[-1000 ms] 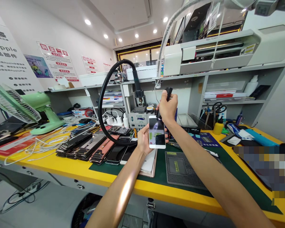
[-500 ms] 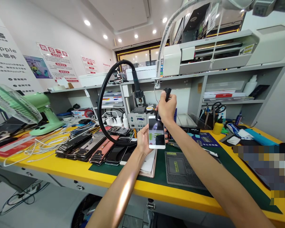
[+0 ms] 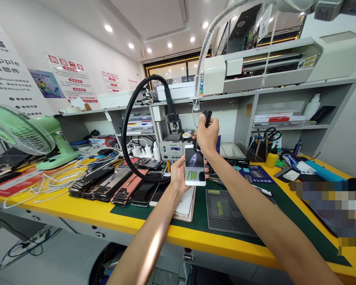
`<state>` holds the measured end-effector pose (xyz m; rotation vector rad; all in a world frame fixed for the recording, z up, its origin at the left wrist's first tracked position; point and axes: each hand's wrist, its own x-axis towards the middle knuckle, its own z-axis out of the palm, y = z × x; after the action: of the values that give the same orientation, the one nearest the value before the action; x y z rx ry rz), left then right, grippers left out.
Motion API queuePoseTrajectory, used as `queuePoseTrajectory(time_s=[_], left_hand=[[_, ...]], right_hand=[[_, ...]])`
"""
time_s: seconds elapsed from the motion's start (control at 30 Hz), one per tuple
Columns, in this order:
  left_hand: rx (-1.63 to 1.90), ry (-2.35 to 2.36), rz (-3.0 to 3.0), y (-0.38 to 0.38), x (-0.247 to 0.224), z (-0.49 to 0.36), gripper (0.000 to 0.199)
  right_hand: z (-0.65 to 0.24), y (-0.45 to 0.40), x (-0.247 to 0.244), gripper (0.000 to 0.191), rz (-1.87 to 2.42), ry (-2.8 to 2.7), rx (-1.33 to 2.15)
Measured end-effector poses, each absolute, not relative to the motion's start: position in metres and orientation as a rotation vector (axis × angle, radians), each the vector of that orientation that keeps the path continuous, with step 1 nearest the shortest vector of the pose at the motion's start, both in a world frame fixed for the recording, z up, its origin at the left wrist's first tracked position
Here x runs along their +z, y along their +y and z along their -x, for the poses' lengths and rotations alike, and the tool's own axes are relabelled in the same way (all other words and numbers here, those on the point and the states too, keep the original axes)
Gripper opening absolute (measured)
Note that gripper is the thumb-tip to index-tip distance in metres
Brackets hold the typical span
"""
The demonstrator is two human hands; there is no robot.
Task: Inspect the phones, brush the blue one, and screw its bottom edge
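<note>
A white-framed phone (image 3: pixel 195 165) is held upright in my left hand (image 3: pixel 178 174), its screen facing me with reflections on the glass. My right hand (image 3: pixel 207 134) is wrapped round the black handle (image 3: pixel 207 114) of a tool, just above the phone's top edge. The tool's lower end is mostly hidden behind my fingers and the phone. A thick black hose (image 3: pixel 125 130) loops at the left, by a grey machine (image 3: pixel 172 148). Below the phone, a white tablet-like device (image 3: pixel 185 206) lies on the green mat (image 3: pixel 198 215).
Stacks of phone parts (image 3: pixel 106 184) and white cables (image 3: pixel 56 174) cover the yellow bench's left side, near a green fan (image 3: pixel 57 146). A perforated black pad (image 3: pixel 225 211) lies under my right forearm. A yellow bottle (image 3: pixel 271 159) and scissors (image 3: pixel 273 135) stand at the right.
The reflection on the phone's screen has shifted. My right hand has moved very slightly left with the black handle. My left hand still holds the phone in nearly the same place.
</note>
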<state>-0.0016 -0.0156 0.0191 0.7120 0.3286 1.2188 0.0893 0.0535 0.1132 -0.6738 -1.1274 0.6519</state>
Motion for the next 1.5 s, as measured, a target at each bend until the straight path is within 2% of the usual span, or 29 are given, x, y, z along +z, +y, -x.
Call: queuePoseTrajectory(time_s=[0.77, 1.5], left_hand=[[1.205, 0.322, -0.660, -0.0154, 0.0213, 0.0006, 0.044], [1.273, 0.370, -0.648, -0.0130, 0.0174, 0.0017, 0.039]], right_hand=[[-0.0862, 0.0511, 0.1137, 0.032, 0.723, -1.106, 0.595], [-0.0797, 0.0565, 0.1070, 0.038, 0.645, -1.068, 0.561]])
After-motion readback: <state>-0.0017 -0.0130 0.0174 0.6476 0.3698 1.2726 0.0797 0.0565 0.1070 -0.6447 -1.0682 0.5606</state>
